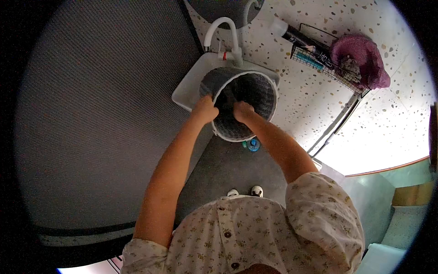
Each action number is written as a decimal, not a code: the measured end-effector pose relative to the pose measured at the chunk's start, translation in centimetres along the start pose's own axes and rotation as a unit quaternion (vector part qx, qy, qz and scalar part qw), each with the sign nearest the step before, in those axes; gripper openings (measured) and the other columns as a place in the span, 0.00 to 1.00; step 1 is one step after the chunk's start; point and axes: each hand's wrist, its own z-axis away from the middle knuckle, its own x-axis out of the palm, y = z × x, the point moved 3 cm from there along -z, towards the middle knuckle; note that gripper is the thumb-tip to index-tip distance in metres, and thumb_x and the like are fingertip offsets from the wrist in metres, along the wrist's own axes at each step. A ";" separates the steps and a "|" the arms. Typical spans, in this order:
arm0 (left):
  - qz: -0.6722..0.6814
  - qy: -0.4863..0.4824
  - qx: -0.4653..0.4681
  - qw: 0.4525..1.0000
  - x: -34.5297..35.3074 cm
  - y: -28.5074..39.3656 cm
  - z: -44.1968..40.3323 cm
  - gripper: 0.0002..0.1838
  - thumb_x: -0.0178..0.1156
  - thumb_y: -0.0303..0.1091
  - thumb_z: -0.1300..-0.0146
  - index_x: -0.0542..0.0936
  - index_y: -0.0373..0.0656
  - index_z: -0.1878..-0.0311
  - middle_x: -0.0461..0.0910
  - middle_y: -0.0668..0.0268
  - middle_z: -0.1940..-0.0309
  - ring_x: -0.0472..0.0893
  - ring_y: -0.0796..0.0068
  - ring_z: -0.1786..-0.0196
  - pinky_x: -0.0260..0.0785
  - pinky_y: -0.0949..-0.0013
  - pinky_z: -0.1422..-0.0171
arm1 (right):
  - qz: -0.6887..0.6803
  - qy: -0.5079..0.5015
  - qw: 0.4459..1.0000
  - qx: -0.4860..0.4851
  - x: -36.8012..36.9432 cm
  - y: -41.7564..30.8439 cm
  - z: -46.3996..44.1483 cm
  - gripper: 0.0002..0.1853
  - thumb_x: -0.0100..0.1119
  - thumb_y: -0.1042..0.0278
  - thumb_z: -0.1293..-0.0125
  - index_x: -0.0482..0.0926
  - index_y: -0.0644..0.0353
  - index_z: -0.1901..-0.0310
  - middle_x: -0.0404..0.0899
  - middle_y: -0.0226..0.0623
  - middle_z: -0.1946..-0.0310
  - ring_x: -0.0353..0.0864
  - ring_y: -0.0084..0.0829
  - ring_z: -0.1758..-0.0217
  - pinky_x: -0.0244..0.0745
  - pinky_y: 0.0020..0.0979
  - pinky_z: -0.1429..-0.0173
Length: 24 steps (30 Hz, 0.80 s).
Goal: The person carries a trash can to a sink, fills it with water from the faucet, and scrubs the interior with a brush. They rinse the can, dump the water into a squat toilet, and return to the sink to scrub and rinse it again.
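A round, deep grey basket point(211, 78) with a white rim is tilted over the white sink point(186, 86), its mouth facing me. My left hand point(206, 110) is closed on the rim at the basket's left side. Inside the mouth, my right hand point(243, 112) is closed near the dark inner wall. A dark shape shows just beside its fingers, too dim to name. The white curved faucet point(235, 41) rises behind the basket, at the back of the sink.
A wire rack point(315, 64) on the speckled wall carries a dark tube box and a purple cloth cap point(360, 55). A blue bottle point(253, 145) stands below the basket. A dark textured panel point(105, 114) borders the left side.
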 end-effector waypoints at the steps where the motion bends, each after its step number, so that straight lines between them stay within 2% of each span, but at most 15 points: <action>1: -0.008 0.011 0.022 1.000 0.4 -0.5 -0.5 0.22 0.55 0.27 0.50 0.70 0.29 0.49 0.75 0.43 0.58 0.77 0.47 0.57 0.71 0.54 0.54 | -0.008 -0.005 1.000 0.012 -0.5 0.1 -0.4 0.25 0.49 0.72 0.37 0.63 0.57 0.37 0.74 0.51 0.49 0.77 0.45 0.51 0.77 0.43 0.54; 2: -0.018 0.020 0.044 0.999 0.7 -1.0 -1.0 0.21 0.55 0.28 0.47 0.70 0.30 0.50 0.77 0.45 0.63 0.80 0.50 0.67 0.74 0.55 0.64 | -0.018 -0.011 0.999 0.024 -0.7 0.1 -0.6 0.27 0.48 0.71 0.37 0.59 0.56 0.35 0.73 0.52 0.49 0.77 0.45 0.51 0.77 0.44 0.53; 6: -0.015 0.028 0.066 0.997 1.2 -1.6 -1.4 0.20 0.55 0.27 0.48 0.71 0.30 0.51 0.77 0.45 0.64 0.81 0.50 0.67 0.74 0.55 0.64 | -0.041 0.016 0.999 0.004 1.9 0.7 1.2 0.28 0.47 0.71 0.35 0.56 0.55 0.33 0.72 0.49 0.47 0.76 0.46 0.49 0.76 0.43 0.50; 8: -0.004 0.054 0.061 0.997 1.6 -1.9 -1.6 0.18 0.55 0.27 0.48 0.72 0.30 0.53 0.78 0.45 0.65 0.81 0.51 0.67 0.74 0.55 0.64 | -0.025 0.084 0.996 0.020 2.6 1.2 0.7 0.19 0.53 0.69 0.38 0.73 0.56 0.44 0.74 0.45 0.48 0.77 0.42 0.49 0.74 0.42 0.48; 12: -0.056 0.089 0.056 0.993 1.0 -0.8 -0.7 0.17 0.56 0.27 0.48 0.73 0.29 0.55 0.78 0.45 0.66 0.81 0.52 0.69 0.74 0.55 0.65 | 0.043 0.018 0.998 0.037 -0.2 2.1 -0.2 0.17 0.55 0.68 0.38 0.76 0.56 0.47 0.75 0.43 0.50 0.77 0.40 0.51 0.74 0.39 0.47; 14: -0.018 -0.033 -0.039 0.999 -0.1 0.4 0.4 0.24 0.54 0.28 0.47 0.69 0.30 0.46 0.73 0.43 0.50 0.77 0.48 0.50 0.69 0.54 0.45 | 0.156 0.068 0.985 -0.033 0.2 2.5 -0.8 0.14 0.58 0.67 0.40 0.79 0.57 0.52 0.77 0.41 0.52 0.78 0.37 0.53 0.76 0.35 0.52; 15: -0.018 -0.033 -0.039 0.999 0.0 0.5 0.5 0.24 0.54 0.28 0.47 0.69 0.30 0.46 0.73 0.43 0.50 0.77 0.48 0.50 0.69 0.54 0.45 | 0.156 0.068 0.985 -0.034 0.4 2.1 -0.6 0.14 0.58 0.67 0.40 0.79 0.57 0.52 0.77 0.41 0.52 0.78 0.37 0.53 0.76 0.35 0.52; 17: -0.008 -0.020 -0.054 0.998 0.0 0.4 0.4 0.23 0.55 0.29 0.48 0.70 0.29 0.47 0.73 0.43 0.51 0.76 0.47 0.50 0.69 0.54 0.45 | 0.126 -0.006 0.992 0.030 1.1 0.6 0.1 0.12 0.58 0.68 0.40 0.79 0.59 0.55 0.77 0.40 0.54 0.79 0.33 0.57 0.77 0.33 0.59; 18: -0.009 -0.019 -0.055 0.998 0.0 0.3 0.4 0.23 0.55 0.29 0.48 0.70 0.29 0.47 0.73 0.43 0.51 0.76 0.47 0.50 0.69 0.54 0.45 | 0.126 -0.005 0.992 0.029 1.1 -0.5 -0.4 0.12 0.58 0.68 0.40 0.79 0.59 0.55 0.77 0.40 0.54 0.79 0.33 0.57 0.77 0.33 0.59; 20: -0.047 -0.010 -0.039 0.998 0.1 0.1 0.2 0.24 0.56 0.28 0.48 0.70 0.28 0.47 0.73 0.43 0.50 0.76 0.47 0.49 0.69 0.54 0.45 | -0.027 -0.152 0.987 -0.043 3.1 -2.2 -2.4 0.14 0.53 0.75 0.42 0.74 0.68 0.53 0.77 0.45 0.60 0.78 0.36 0.66 0.76 0.35 0.67; 21: -0.047 -0.009 -0.039 0.998 0.3 -0.1 0.1 0.24 0.56 0.28 0.48 0.70 0.28 0.47 0.73 0.43 0.50 0.76 0.47 0.49 0.69 0.54 0.45 | -0.217 -0.252 0.938 -0.093 4.7 -1.6 -6.8 0.09 0.50 0.75 0.41 0.73 0.68 0.59 0.74 0.43 0.68 0.73 0.33 0.73 0.72 0.32 0.72; 22: -0.040 -0.001 -0.024 0.999 0.6 -0.4 -0.1 0.24 0.56 0.28 0.48 0.69 0.28 0.47 0.73 0.42 0.51 0.75 0.46 0.49 0.69 0.54 0.45 | -0.439 -0.260 0.854 -0.106 3.1 -1.8 -7.3 0.06 0.47 0.74 0.39 0.72 0.66 0.63 0.71 0.40 0.73 0.69 0.30 0.77 0.67 0.30 0.75; 23: -0.033 0.007 -0.008 0.999 0.7 -0.5 -0.1 0.24 0.56 0.28 0.49 0.69 0.28 0.47 0.73 0.41 0.51 0.75 0.45 0.48 0.68 0.53 0.44 | -0.632 -0.285 0.711 -0.115 1.4 -2.0 -7.6 0.05 0.44 0.73 0.37 0.70 0.64 0.67 0.69 0.37 0.77 0.65 0.27 0.81 0.62 0.27 0.79; 24: -0.034 0.008 -0.008 0.999 0.8 -0.6 0.0 0.24 0.56 0.28 0.49 0.69 0.28 0.47 0.73 0.41 0.51 0.75 0.45 0.48 0.68 0.53 0.44 | -0.819 -0.209 0.529 -0.082 -3.3 -2.3 -4.2 0.07 0.42 0.70 0.33 0.69 0.59 0.68 0.66 0.33 0.80 0.61 0.24 0.83 0.57 0.25 0.80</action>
